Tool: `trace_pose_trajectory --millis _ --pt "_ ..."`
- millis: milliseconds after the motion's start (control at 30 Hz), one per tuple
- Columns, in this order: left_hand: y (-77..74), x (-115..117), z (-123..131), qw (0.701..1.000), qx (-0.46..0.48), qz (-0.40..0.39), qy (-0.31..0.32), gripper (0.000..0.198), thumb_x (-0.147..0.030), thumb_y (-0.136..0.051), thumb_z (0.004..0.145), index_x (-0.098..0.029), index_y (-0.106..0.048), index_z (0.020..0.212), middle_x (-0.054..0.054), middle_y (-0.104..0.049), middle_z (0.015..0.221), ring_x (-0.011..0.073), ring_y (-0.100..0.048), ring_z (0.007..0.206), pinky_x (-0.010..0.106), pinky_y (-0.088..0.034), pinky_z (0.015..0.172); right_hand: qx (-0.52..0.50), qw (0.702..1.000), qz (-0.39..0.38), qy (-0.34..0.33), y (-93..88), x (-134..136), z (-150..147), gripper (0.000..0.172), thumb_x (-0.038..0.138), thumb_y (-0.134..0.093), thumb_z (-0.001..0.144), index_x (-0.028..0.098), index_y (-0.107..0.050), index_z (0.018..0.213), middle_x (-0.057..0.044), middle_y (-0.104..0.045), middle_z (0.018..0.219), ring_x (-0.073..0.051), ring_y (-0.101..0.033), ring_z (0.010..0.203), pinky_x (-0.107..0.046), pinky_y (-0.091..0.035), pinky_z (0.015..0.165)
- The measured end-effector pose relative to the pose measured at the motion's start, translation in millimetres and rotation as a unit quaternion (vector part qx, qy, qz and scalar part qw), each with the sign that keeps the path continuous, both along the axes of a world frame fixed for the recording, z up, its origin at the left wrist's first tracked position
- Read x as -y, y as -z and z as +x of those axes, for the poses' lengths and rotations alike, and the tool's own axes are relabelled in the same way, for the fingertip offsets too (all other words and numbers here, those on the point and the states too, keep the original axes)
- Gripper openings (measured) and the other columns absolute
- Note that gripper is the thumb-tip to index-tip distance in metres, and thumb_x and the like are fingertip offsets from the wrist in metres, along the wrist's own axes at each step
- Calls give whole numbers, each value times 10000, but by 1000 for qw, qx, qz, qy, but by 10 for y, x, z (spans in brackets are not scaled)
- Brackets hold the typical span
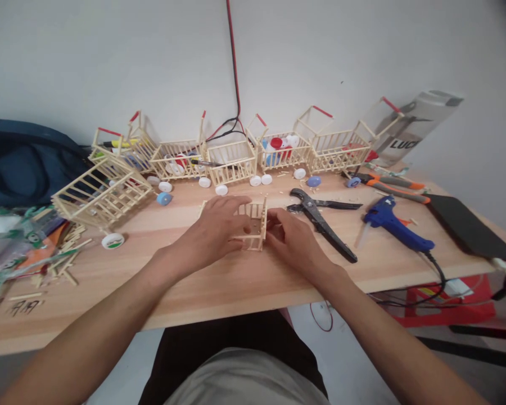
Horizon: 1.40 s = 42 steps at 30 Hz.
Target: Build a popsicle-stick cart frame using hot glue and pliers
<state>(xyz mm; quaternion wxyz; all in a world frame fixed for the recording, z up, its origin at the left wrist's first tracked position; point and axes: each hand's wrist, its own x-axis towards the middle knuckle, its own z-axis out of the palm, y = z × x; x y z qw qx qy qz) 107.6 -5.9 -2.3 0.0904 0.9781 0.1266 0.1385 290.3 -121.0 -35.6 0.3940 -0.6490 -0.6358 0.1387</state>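
A small open basket frame of thin wooden sticks rests on the table in front of me. My left hand reaches over its left part, thumb and fingers bent around the sticks and hiding much of that side. At the basket's right end, the curled fingers of my right hand press against the upright sticks; the fingertips are partly hidden. Behind my hands stands a finished-looking stick cart with white cap wheels and a pen lying across it. Black cutting pliers lie just right of my right hand.
Several more stick carts line the wall, among them one at left. Loose sticks and plastic bags lie at left. At right are a blue glue gun, orange-handled pliers, a black phone and a clear bag.
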Motion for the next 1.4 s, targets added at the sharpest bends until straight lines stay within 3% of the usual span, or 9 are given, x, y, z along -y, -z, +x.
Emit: trace_pose_trajectory --millis 333,1067,1167,1267,1400 --pt "-47 64 7 1000 4 -29 -6 180 -225 -705 752 -236 -678 930 85 -472 1382 298 -423 1279 506 -304 1057 56 998 -4 8 24 8 -3 214 200 -590 828 171 -573 1040 -63 -681 915 -170 -605 739 -283 -446 673" --pt "53 -11 2 1000 11 12 7 257 -288 -684 787 -258 -677 1042 93 -470 1398 295 -426 1296 503 -306 1078 61 998 7 -9 5 0 38 245 194 -614 811 178 -584 1054 -58 -677 950 -174 -617 815 -285 -449 731" --pt "-89 11 -58 1000 6 -22 9 293 -315 -718 755 -237 -665 1032 93 -432 1436 309 -381 1335 510 -277 1113 65 998 5 -8 -12 1 31 223 196 -600 817 176 -586 1039 -62 -680 940 -182 -621 820 -290 -449 733" --pt "-407 39 -230 997 -2 -82 4 317 -367 -647 821 -232 -627 1107 86 -389 1482 276 -355 1372 450 -320 1113 73 997 2 -5 -12 3 27 198 201 -595 813 182 -601 1010 -59 -679 912 -185 -619 798 -292 -449 720" --pt "-747 7 -564 992 44 -90 -80 336 -370 -463 937 -231 -591 1216 77 -450 1454 250 -381 1367 436 -312 1124 88 996 -2 -1 18 1 41 213 217 -582 815 178 -596 1024 -63 -676 912 -189 -618 797 -295 -452 718"
